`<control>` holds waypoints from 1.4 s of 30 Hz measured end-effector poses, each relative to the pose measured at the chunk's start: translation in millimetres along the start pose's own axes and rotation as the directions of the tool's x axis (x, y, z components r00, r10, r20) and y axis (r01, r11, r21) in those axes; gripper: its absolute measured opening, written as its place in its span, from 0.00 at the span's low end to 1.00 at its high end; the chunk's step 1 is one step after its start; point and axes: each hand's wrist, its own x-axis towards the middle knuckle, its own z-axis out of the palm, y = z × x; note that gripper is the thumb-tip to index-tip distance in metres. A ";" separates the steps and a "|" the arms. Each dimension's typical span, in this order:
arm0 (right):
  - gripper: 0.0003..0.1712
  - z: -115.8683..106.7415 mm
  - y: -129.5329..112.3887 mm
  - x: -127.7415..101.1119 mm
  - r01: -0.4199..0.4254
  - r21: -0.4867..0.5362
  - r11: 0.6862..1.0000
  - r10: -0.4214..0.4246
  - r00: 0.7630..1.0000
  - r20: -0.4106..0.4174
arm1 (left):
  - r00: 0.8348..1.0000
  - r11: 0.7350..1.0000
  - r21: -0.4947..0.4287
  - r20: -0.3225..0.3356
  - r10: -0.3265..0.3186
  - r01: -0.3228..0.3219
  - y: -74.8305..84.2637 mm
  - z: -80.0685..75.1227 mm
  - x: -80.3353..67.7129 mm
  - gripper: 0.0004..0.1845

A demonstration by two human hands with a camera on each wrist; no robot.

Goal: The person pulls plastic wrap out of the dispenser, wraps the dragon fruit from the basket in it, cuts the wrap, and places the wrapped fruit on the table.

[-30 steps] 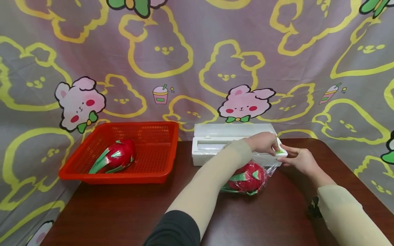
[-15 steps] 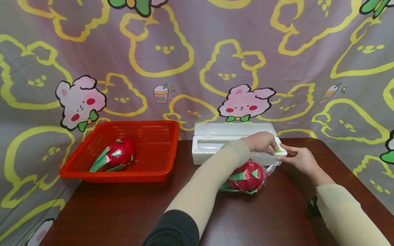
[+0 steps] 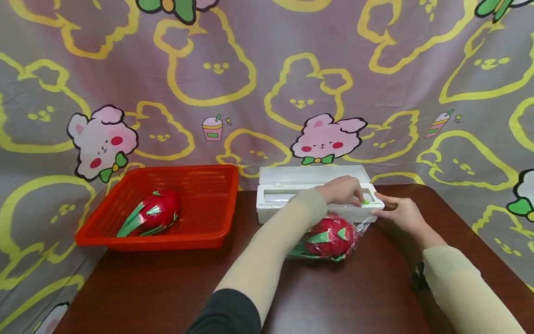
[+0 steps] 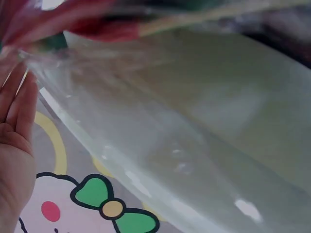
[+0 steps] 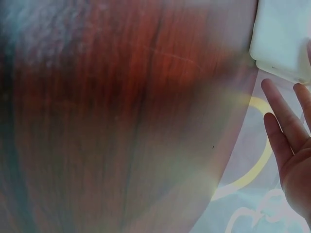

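A white cling film box (image 3: 317,214) stands at the back of the table with its lid (image 3: 310,175) tilted up behind it. My left hand (image 3: 343,189) reaches over the box and pinches a small green slide cutter (image 3: 366,202) on its top face. With thumb and fingers, my right hand (image 3: 402,214) grips the box's right end. In front of the box lies a red dragon fruit (image 3: 331,236) with green scales, covered in clear cling film (image 3: 362,227); my left forearm hides part of it. The left wrist view shows film (image 4: 146,121) stretched close to the camera.
A red plastic basket (image 3: 212,241) stands at the left with another dragon fruit (image 3: 160,211) inside. Behind the brown table (image 3: 333,297) hangs a patterned curtain (image 3: 242,55), right at the back edge.
My left hand has moved left along the box top, and the green cutter with it. The right hand keeps its grip on the box end. The head view has shifted slightly.
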 end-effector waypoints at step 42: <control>0.38 3.3 2.3 -0.3 0.062 0.035 0.997 -0.062 0.998 -0.024 | 0.997 0.998 0.064 -0.080 -0.023 0.028 -3.9 -0.4 -20.8 0.04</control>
